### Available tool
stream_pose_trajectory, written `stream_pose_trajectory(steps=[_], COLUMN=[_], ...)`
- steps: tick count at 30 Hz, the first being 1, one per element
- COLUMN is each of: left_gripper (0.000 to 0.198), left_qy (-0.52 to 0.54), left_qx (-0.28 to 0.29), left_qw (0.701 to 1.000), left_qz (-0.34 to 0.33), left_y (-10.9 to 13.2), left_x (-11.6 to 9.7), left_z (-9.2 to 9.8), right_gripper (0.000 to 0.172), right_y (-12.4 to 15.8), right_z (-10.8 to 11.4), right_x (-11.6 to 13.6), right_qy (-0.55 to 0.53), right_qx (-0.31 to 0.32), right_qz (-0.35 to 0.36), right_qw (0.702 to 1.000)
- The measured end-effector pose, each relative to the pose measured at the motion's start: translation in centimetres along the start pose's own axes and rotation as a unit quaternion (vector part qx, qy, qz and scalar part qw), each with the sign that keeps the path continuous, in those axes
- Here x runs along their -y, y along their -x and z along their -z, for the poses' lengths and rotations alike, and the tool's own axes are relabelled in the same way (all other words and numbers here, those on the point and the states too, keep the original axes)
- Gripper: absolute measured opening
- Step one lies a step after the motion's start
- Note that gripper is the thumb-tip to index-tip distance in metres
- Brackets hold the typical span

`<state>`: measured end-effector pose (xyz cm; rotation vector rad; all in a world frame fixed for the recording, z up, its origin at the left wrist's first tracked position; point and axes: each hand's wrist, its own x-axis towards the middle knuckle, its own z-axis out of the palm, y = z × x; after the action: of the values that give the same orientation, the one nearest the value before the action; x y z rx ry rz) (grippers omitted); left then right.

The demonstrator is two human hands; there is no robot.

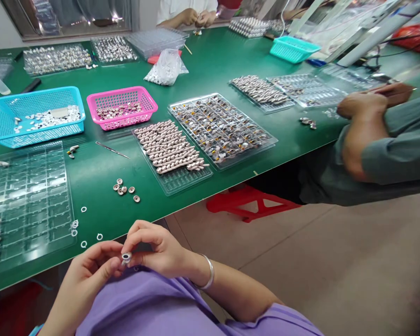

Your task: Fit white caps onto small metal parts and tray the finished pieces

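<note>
Just over the table's near edge, my left hand (94, 270) and my right hand (157, 247) meet, fingertips closed on one small earbud housing (126, 257). It is pale and metallic, with a dark round opening facing up. My left thumb and fingers press its left side, and my right thumb and index finger pinch its right side. Several white rings (84, 244) lie on the green table just beyond my left hand. Farther off are several round, rose-gold earbud caps (121, 191) and metal tweezers (111, 150).
A clear tray (38, 200) lies at left, below blue (34, 135) and pink baskets (120, 123) of small parts. Trays of earbud shells (171, 147) and wired parts (224, 126) stand ahead. One co-worker's hands (364, 102) are at right, another's (197, 17) across the table (202, 56).
</note>
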<state>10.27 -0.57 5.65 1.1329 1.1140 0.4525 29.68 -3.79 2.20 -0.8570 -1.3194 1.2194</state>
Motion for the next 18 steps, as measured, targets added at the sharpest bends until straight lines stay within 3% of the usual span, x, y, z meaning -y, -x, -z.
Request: stream_pose_trajectory(steps=[3,6,9,13,18], left_gripper=[0.026,0.025,0.022,0.013,0.004], left_qy=[0.014,0.018,0.013,-0.1,-0.185], left_qx=[0.063,0.067,-0.011,-0.109,-0.184], left_qw=[0.998,0.997,1.0,0.985,0.945], left_qz=[0.02,0.014,-0.004,-0.088,-0.198], left_y=[-0.6,-0.7,-0.2,0.4,0.8], left_x=[0.3,0.2,-0.3,-0.7,-0.6], left_z=[0.1,-0.4,-1.3,-2.1,-2.7], right_gripper=[0.024,0.023,0.023,0.044,0.023], right_y=[0.1,0.2,0.3,0.3,0.5], right_z=[-0.1,0.0,0.4,1.4,1.4], right_x=[-0.4,-0.7,-0.3,1.3,2.1], right_qy=[0.006,0.019,0.033,0.066,0.118], right_qx=[0.006,0.015,0.033,0.044,0.038], right_qz=[-0.016,-0.009,-0.003,-0.002,-0.012], right_qw=[1.0,1.0,0.999,0.997,0.992])
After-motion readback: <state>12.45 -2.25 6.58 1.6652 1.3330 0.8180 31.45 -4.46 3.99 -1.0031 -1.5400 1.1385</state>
